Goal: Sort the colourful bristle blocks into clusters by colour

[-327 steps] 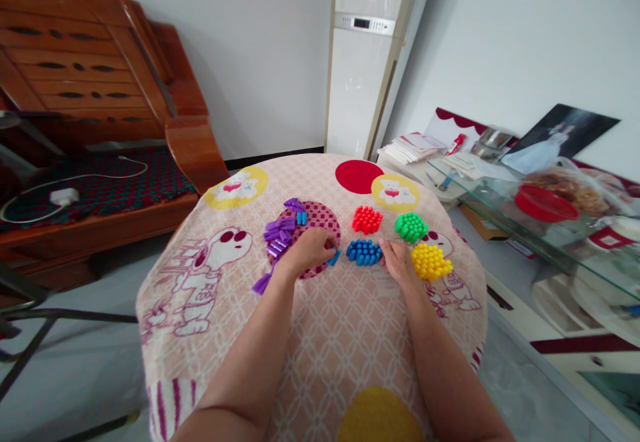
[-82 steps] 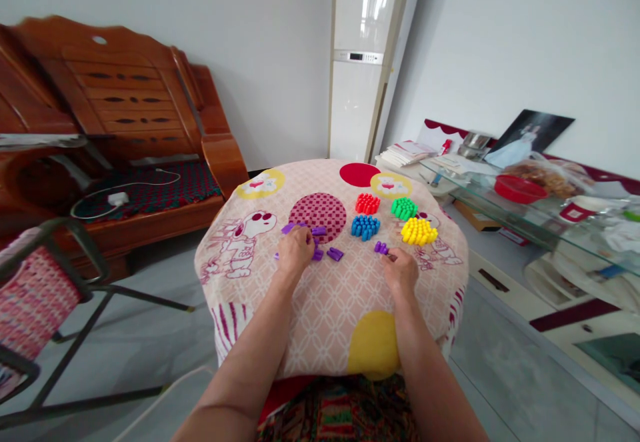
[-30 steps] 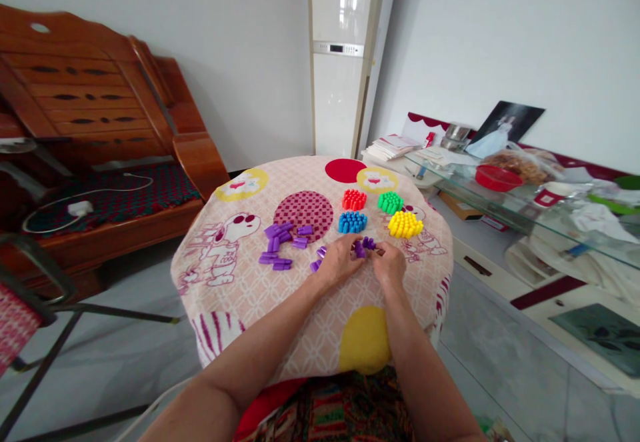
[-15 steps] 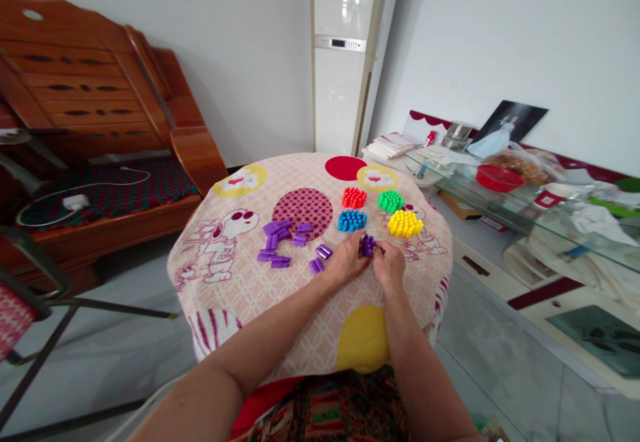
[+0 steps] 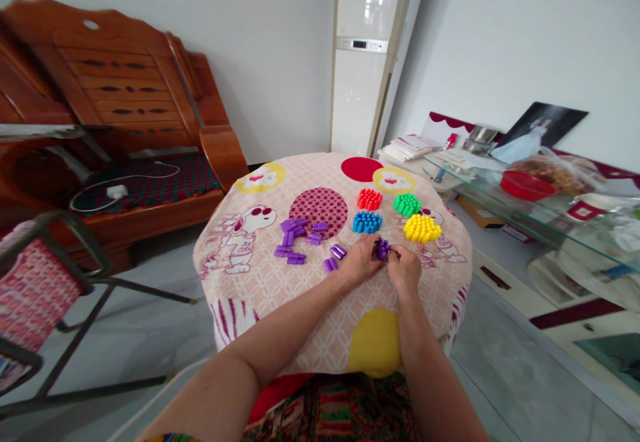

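Observation:
My left hand (image 5: 359, 259) and my right hand (image 5: 405, 269) are close together over the near right part of the table. Between their fingertips stands a small cluster of purple plastic pieces (image 5: 383, 249), upright and pressed together. The fingers of both hands are closed on its two sides and partly hide it. Left of my left hand lie two loose purple pairs (image 5: 338, 251). Farther left, several more purple pieces (image 5: 295, 227) lie scattered on their sides. Just beyond my hands stand tight groups of blue pieces (image 5: 367, 222), red pieces (image 5: 369, 199), green pieces (image 5: 407, 205) and yellow pieces (image 5: 423, 229).
A patterned cloth (image 5: 310, 309) covers the round table. To the right is a glass-topped cabinet (image 5: 500, 189) with a red bowl (image 5: 527, 186), papers and bags. A wooden bench (image 5: 120, 95) stands behind left, a folding chair (image 5: 45, 289) at the near left.
The blue pieces are now all grouped. My left hand has come from the scattered purple pieces to the purple cluster by my right hand. The last half second shows mainly a shifted view.

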The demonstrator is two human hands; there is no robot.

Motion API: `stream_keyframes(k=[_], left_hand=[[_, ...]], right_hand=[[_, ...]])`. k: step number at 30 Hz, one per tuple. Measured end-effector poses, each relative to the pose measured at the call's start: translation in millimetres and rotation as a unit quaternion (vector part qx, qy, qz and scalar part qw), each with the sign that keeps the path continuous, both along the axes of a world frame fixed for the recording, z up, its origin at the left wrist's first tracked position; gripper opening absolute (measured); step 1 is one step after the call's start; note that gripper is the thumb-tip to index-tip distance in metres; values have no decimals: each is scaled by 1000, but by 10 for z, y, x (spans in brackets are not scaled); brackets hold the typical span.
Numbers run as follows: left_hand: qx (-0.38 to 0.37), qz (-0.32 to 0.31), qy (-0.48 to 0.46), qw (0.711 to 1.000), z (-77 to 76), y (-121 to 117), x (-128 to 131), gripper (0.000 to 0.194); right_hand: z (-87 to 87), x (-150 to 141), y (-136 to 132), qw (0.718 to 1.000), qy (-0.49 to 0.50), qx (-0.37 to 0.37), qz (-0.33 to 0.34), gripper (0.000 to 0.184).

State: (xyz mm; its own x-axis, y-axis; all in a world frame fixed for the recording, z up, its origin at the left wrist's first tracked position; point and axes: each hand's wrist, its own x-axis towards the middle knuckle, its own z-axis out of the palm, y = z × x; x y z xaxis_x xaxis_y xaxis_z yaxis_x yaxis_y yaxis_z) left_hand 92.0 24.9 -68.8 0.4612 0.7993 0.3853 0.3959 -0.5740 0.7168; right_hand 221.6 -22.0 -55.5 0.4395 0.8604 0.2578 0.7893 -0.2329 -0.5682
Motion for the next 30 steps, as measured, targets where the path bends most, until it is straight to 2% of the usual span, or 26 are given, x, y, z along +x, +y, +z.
stream_keyframes(k=[3, 6, 8, 10, 13, 15, 19, 22, 25, 27, 30], left_hand=[[-3, 0, -11, 1000, 90, -16, -64, 63], [24, 54, -8, 998, 284, 48, -273, 54], [55, 135, 9, 989, 407, 154, -510, 46], [70, 247, 46, 965, 484, 282, -808, 41], [39, 377, 119, 918, 497, 431, -1276, 40], [1, 417, 171, 893, 458, 478, -1530, 42], [-80, 393, 239, 884, 378, 506, -1769, 40], [-59, 395, 213, 892, 398, 516, -1730, 37], [-14, 392, 126, 911, 496, 483, -1540, 38], [5, 338, 62, 939, 562, 416, -1337, 41], [15, 196, 26, 980, 575, 272, -962, 40]], right_hand=[[-14, 8, 7, 1000, 10, 9, 2, 37], [-14, 2, 10, 1000, 26, 4, 0, 35], [-10, -6, 11, 999, 32, 1, -7, 34], [-9, -11, 12, 999, 33, 1, -11, 33], [-7, -13, 15, 999, 34, 2, -8, 32], [-3, -15, 15, 999, 32, 3, -9, 32], [17, -24, 8, 1000, 22, 2, -16, 32], [30, -32, 1, 1000, 17, -5, -17, 32], [32, -36, -3, 1000, 14, -6, -13, 32], [29, -38, -4, 1000, 12, -6, -14, 32], [26, -36, -4, 1000, 13, -7, -15, 32]])
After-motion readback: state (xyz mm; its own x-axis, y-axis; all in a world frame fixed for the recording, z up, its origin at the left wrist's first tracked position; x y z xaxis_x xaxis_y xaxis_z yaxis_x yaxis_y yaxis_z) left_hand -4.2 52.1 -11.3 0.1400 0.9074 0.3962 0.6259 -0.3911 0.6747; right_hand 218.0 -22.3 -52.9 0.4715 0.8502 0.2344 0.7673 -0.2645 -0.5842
